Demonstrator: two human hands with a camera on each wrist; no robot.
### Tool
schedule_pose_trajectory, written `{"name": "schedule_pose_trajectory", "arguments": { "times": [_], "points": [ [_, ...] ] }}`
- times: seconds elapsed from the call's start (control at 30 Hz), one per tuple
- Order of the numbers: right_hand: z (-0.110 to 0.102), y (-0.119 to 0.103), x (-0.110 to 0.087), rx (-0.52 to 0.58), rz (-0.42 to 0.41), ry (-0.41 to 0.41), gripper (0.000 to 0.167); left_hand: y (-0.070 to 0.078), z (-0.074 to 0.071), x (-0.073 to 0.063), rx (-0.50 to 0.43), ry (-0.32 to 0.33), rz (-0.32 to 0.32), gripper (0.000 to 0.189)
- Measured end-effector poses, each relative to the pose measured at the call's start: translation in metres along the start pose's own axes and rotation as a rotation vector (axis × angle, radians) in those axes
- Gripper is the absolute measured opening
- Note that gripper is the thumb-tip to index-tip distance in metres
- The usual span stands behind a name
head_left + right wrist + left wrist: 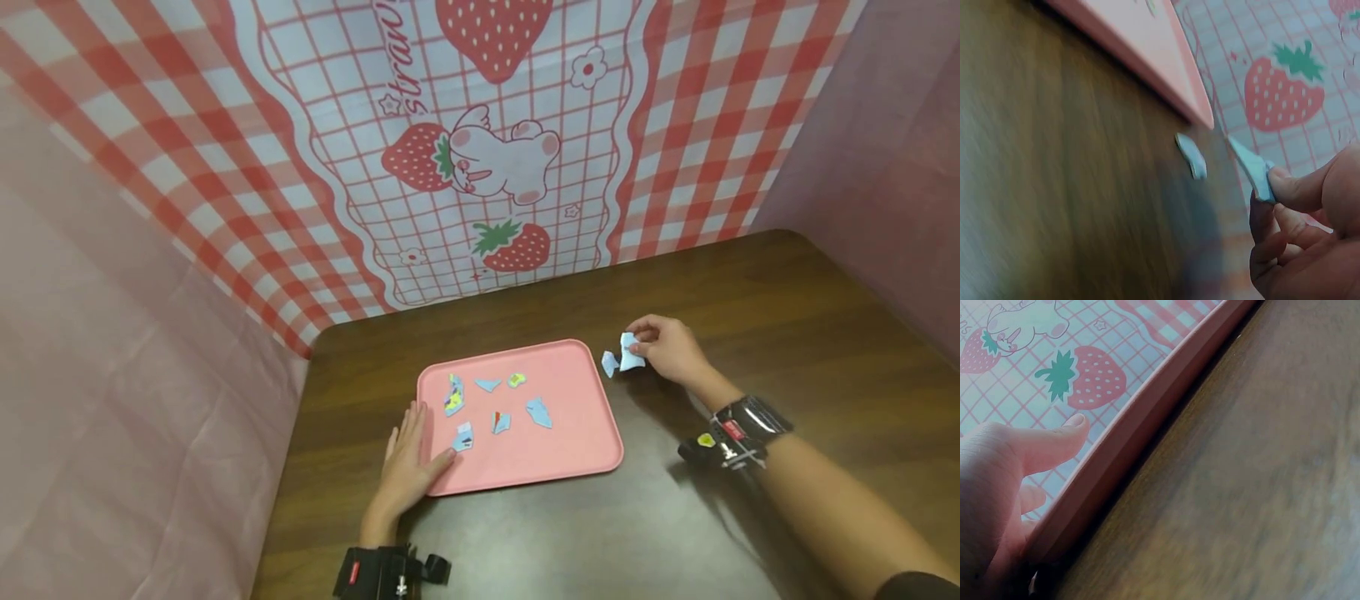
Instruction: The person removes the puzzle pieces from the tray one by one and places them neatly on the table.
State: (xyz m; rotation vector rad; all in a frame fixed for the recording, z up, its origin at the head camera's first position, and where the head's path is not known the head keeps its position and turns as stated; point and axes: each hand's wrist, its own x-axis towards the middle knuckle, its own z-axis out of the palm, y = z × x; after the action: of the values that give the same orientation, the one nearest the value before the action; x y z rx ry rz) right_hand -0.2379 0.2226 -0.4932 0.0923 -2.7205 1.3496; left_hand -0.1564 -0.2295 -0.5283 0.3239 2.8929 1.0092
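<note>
Together, the thumb and fingertips of my right hand [670, 352] pinch a pale blue piece [631, 352], closed right onto it, just off the right side of the pink tray [570, 454]. Beside it, a second piece [609, 363] lies on the wooden table [750, 292]. My left hand [405, 465], fingers nearly straight, touches the tray's left rim. Six more pieces [538, 412] lie apart inside. Beyond hangs a strawberry-printed cloth [450, 83].

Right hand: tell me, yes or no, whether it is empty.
No, the right hand pinches a pale blue piece beside the pink tray.
</note>
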Motion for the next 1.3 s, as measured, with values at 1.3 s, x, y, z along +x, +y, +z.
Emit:
{"name": "schedule_pose_trajectory", "arguments": {
  "times": [1.3],
  "points": [
    [0.059,-0.045,-0.015,-0.095,-0.194,-0.147,0.023,-0.001,0.001,0.001,-0.015,0.004,0.003,0.098]
  ]
}}
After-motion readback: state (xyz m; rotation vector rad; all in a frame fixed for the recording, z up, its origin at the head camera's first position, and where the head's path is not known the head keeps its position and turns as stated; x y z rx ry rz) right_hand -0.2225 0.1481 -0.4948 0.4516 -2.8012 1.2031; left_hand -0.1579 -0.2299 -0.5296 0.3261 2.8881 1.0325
